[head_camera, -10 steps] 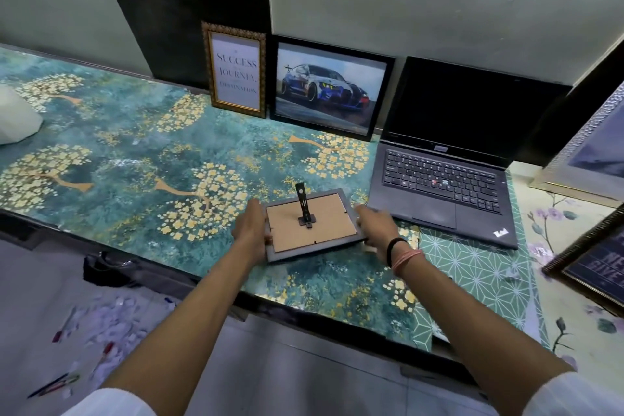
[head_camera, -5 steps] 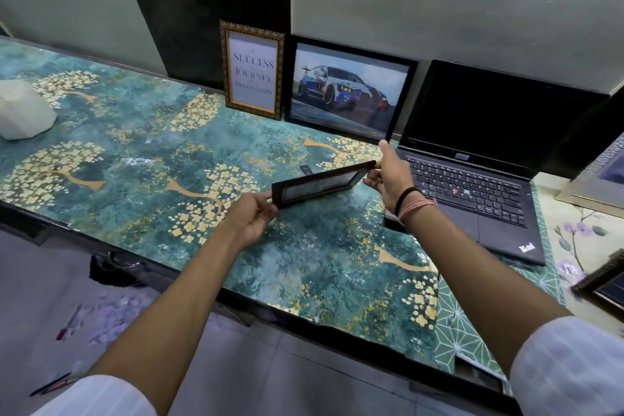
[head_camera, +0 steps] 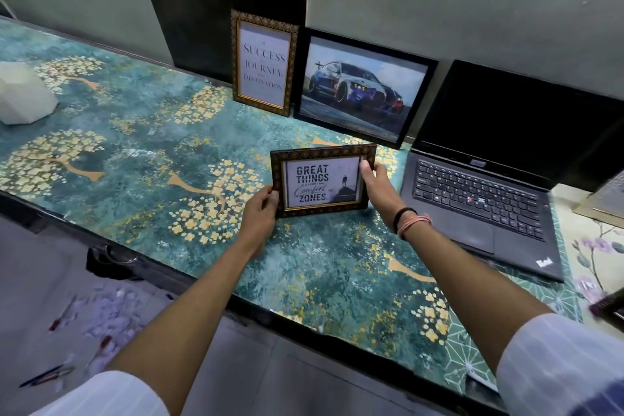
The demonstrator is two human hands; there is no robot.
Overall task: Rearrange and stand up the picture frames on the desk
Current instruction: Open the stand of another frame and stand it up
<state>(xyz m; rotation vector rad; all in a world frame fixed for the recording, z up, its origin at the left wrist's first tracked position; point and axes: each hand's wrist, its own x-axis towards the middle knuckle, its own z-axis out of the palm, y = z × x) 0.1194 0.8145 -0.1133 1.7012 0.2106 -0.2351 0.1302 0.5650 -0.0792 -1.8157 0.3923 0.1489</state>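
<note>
Holding the small quote frame (head_camera: 322, 181) upright on the table (head_camera: 145, 159) with both hands, so this looks like the actual stand-it-up step. Left hand (head_camera: 261, 211) has its grip pinching the frame's lower left corner, thumb on the front edge. Right hand (head_camera: 376, 187) is pinching the right side, thumb up near the top right corner of the glass. The bottom edge seems to be touching the table or just about there, hard to call from this angle, and the frame faces the camera, maybe leaning back a touch.

As for where it sits: roughly dead centre of the view, with the gold-bordered text frame (head_camera: 264, 62) at about 11 o'clock from it and the car picture (head_camera: 363, 88) at about 1 o'clock, both upright at the back by the wall. An open laptop (head_camera: 479, 192) is at 3 o'clock, close to the right hand but not touching the frame. More frames peek in at the far right edge, mostly cut off.

My guess for the next move: the back stand is hidden from here, so it needs to be checked that it's swung out and planted, then ease both grips off slowly and see if it stays. Letting go too fast on that glossy top could let it slide or flop.
</note>
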